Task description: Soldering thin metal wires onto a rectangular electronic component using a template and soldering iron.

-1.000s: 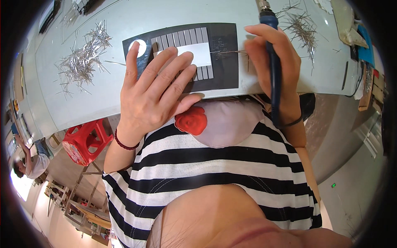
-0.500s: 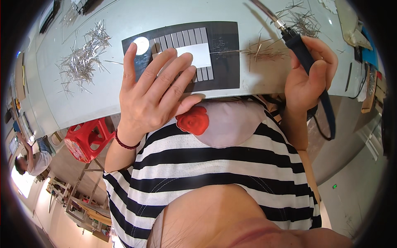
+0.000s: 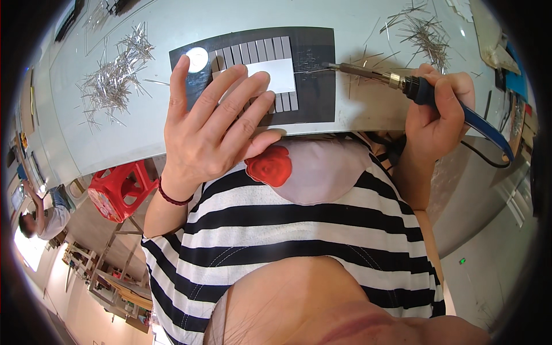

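My right hand (image 3: pixel 441 112) is closed around the dark blue handle of a soldering iron (image 3: pixel 422 92). The iron points left, and its tip is over the right part of a black sheet (image 3: pixel 319 106), close to a thin wire (image 3: pixel 307 72). Whether tip and wire touch, I cannot tell. My left hand (image 3: pixel 215 126) lies with fingers spread over a white strip (image 3: pixel 279 75) and a row of grey bars (image 3: pixel 261 50) on the sheet. Part of the strip and bars is hidden under those fingers. A round, shiny light-coloured piece (image 3: pixel 197 59) shows beside my left index finger.
Thin silvery wires lie in a pile (image 3: pixel 112 83) on the left of the table (image 3: pixel 241 14). Another wire pile (image 3: pixel 428 43) is at the far right. A red stool (image 3: pixel 121 192) stands below the table's left edge; another person (image 3: pixel 43 218) is farther off left.
The soldering iron has swung down and left, from pointing up and away to having its tip over the black sheet. My left hand has hardly moved.
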`<state>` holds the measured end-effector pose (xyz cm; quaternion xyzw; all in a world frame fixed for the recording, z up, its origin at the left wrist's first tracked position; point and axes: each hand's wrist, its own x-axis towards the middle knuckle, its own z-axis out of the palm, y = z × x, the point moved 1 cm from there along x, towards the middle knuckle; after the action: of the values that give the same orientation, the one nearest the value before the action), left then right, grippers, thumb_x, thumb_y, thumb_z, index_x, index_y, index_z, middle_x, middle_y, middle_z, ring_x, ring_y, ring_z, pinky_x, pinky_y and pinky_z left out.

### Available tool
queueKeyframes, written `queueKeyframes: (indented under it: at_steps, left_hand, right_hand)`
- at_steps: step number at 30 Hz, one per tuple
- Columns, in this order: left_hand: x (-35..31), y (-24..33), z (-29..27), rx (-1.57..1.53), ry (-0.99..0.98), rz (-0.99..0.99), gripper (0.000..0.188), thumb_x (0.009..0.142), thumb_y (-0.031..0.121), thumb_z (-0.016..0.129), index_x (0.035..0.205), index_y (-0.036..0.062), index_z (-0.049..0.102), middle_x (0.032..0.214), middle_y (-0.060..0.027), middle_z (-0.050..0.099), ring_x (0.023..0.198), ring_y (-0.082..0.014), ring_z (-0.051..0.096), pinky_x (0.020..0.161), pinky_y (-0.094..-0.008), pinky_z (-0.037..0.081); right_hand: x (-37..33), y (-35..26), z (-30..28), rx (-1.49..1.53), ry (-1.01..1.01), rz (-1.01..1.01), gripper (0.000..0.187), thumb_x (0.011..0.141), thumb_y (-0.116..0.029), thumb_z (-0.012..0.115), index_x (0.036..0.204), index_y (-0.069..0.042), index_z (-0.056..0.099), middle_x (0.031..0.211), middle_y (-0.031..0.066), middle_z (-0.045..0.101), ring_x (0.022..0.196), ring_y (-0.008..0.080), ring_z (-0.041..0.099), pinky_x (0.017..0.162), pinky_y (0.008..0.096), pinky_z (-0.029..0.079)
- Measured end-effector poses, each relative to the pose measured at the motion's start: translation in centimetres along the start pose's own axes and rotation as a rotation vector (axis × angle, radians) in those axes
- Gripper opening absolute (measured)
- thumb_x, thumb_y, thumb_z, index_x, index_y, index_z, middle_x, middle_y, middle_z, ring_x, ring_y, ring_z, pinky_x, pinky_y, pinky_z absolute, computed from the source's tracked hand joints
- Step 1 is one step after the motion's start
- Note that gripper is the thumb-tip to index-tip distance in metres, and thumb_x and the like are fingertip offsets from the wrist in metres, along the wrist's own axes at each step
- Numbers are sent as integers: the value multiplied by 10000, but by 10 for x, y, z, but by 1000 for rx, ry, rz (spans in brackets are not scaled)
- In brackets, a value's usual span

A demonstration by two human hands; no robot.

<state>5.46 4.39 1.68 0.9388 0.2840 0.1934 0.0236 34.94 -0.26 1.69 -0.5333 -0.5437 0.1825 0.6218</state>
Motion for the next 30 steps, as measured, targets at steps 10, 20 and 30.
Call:
queueKeyframes:
  at_steps: [10,20,30]
  left_hand:
    - [16,4,5,-80,-22,-6,577,886,582,624,1185,97,711,1266,-30,679,1177,-262,623,1155,-643,254]
    - [13,1,3,-52,-67,-12,607,863,619,632,1261,166,699,1301,-12,675,1211,-286,615,1166,-605,280]
    - [11,-1,9,-116,-17,-9,565,855,565,658,1145,84,720,1232,-45,682,1156,-284,626,1154,-654,256]
  right_hand:
    - [-1,-1,19,32,30,104,291,1036,-216,520,1079,70,550,753,147,594,595,199,562,611,316,455]
    - [12,-6,53,-155,-387,-111,348,774,-17,813,1088,-85,680,776,30,609,713,176,579,639,296,455]
    - [6,3,63,-343,-489,-128,336,816,-76,780,1118,-137,647,728,22,550,701,229,545,682,366,442]
